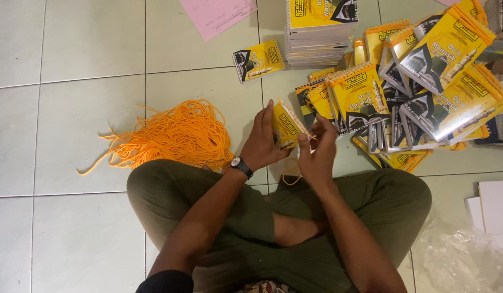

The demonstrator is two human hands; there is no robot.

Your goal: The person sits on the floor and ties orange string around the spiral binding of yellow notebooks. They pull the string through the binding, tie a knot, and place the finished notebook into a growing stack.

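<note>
- The left hand grasps a small yellow spiral-bound booklet, fingers wrapped round its near edge, holding it tilted above the floor in front of the crossed legs.
- A black wristwatch sits on the left wrist.
- The right hand is just beside the booklet's right edge, fingertips pinched together on a thin orange cord; the cord appears to loop down below the hands, though it is too fine there to trace with certainty.
- A loose heap of orange cords lies on the tiled floor to the left of the left hand, near the knee.
- A jumbled pile of matching yellow booklets lies to the right of the hands, some propped open.
- A neat stack of booklets stands behind, with a single booklet lying flat beside it.
- A pink sheet lies at the top edge.
- Crumpled clear plastic lies at lower right.
</note>
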